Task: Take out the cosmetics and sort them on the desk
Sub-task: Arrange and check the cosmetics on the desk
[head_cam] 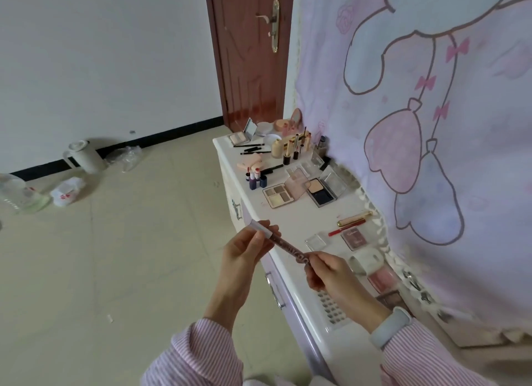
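Both my hands hold a slim cosmetic pen (283, 244), dark brown with a pale lilac cap, over the front edge of the white desk (290, 221). My left hand (244, 249) pinches the capped end; my right hand (328, 273) grips the dark end. On the desk lie open eyeshadow palettes (280, 197), a powder compact (321, 191), small nail-polish bottles (256, 178), a gold tube (354, 218), a red pencil (345, 230) and a cluster of bottles and lipsticks (290, 148) at the far end.
A cartoon-print cloth (417, 112) hangs along the desk's right side. A brown door (250, 54) stands beyond the desk. On the tiled floor at left are a white kettle (82, 156), plastic bags (67, 191) and a clear bottle (17, 192). Drawer handles (275, 290) face the floor.
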